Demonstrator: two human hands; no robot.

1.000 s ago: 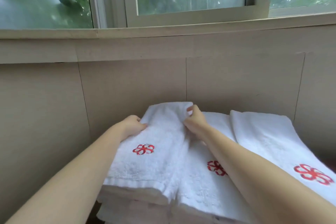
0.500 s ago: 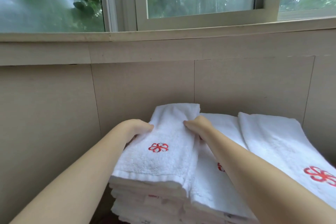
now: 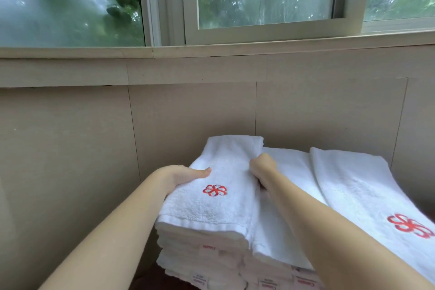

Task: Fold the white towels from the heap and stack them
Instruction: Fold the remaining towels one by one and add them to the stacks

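our left thumb has slid flat onto the top towel [image 3: 226, 209]. left hand [image 3: 181, 175] and right hand [image 3: 262, 166] grip its sides atop the left stack [image 3: 200, 252]. red looped-flower embroidery [image 3: 214, 190], fluffy terry; tags [image 3: 208, 247] unreadable.

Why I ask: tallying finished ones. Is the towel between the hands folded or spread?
Folded: the towel is a narrow rectangle atop the stack; left hand and right hand grip its sides.

Folded white towel [image 3: 219, 209], red emblem up, atop left stack [image 3: 200, 249]; middle stack [image 3: 289, 172], right stack [image 3: 353, 190] alongside
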